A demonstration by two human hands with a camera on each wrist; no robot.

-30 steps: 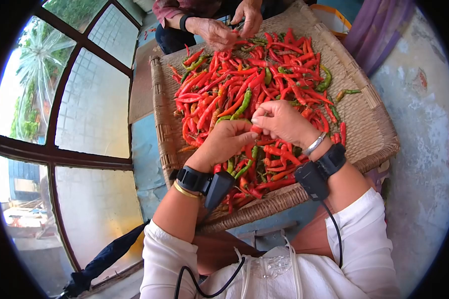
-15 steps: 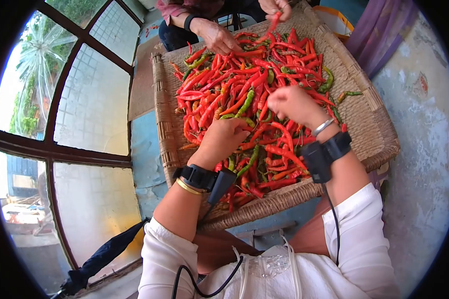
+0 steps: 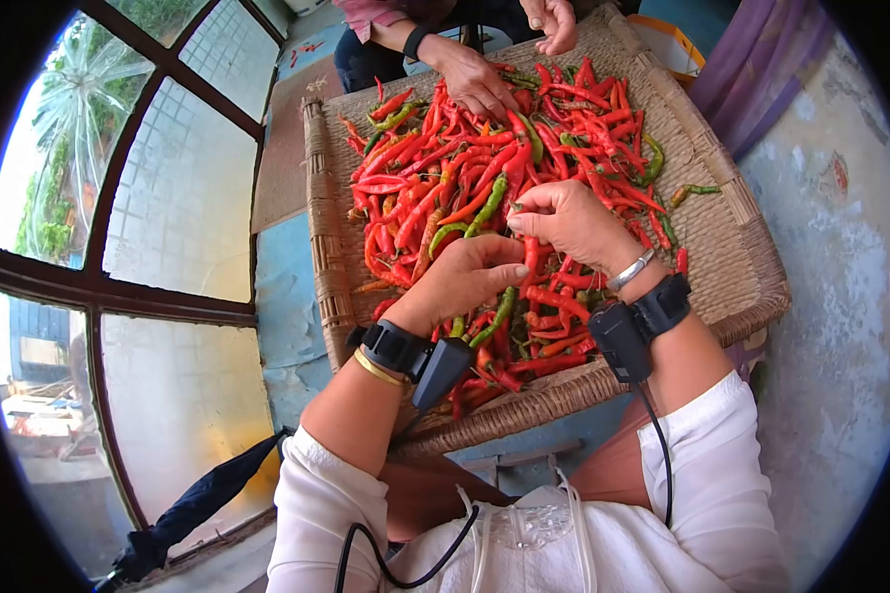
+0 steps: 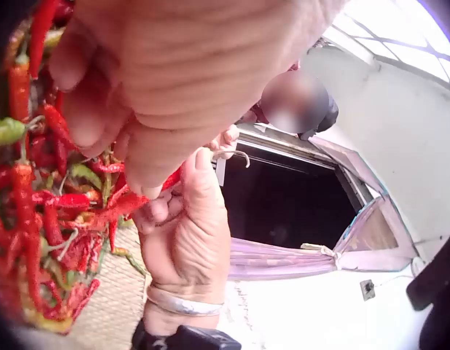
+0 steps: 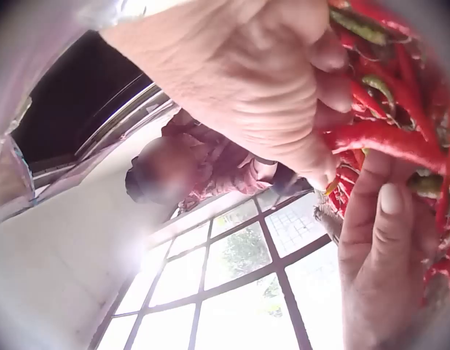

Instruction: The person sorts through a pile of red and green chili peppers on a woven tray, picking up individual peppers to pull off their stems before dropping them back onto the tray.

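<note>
In the head view my right hand (image 3: 578,227) pinches a red chili pepper (image 3: 531,259) near its stem end, over the pile of chilies (image 3: 405,188). The curved pale stem (image 4: 236,154) sticks out past the right thumb in the left wrist view. My left hand (image 3: 460,282) is close on the other side, fingers loosely bent, with a gap between thumb and forefinger. In the right wrist view the left fingers (image 5: 378,171) lie against the same pepper, its thumb apart from it. Mostly red chilies with some green ones lie under both hands.
The chilies lie on a large woven tray (image 3: 702,227) with a thick rim. Across it, another person's hand (image 3: 480,84) reaches into the pile; their other hand (image 3: 556,25) is at the far edge. Windows (image 3: 183,188) stand at left, beside a folded dark umbrella (image 3: 198,504).
My hands were together; the right moved away over the pile, then came back holding a red pepper beside the left. The other person's raised hand no longer shows the pepper it held.
</note>
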